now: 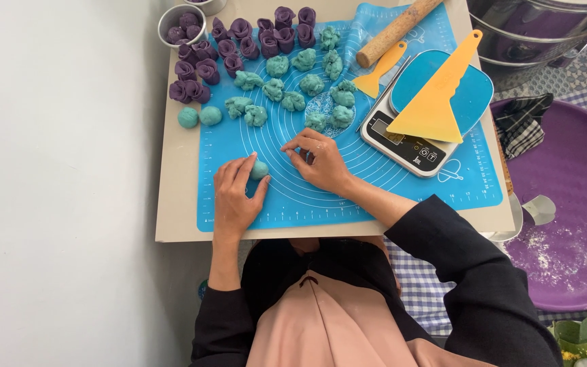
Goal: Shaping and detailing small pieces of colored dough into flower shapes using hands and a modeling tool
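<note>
Cupping a small teal dough ball (260, 170) near the blue mat's (293, 197) front edge, the left hand (236, 194) is curling loosely; the right hand (321, 160) is pinching empty fingertips just beside it.

Soft matt teal dough ball (259, 170) on a smooth blue silicone mat (307, 197), bare wooden rolling pin (397, 30), glossy plastic-topped scale (422, 115), shiny steel pot (538, 30).

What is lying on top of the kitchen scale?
A yellow scraper lies across the scale, hiding part of its blue platform; the display strip below shows partly.
</note>
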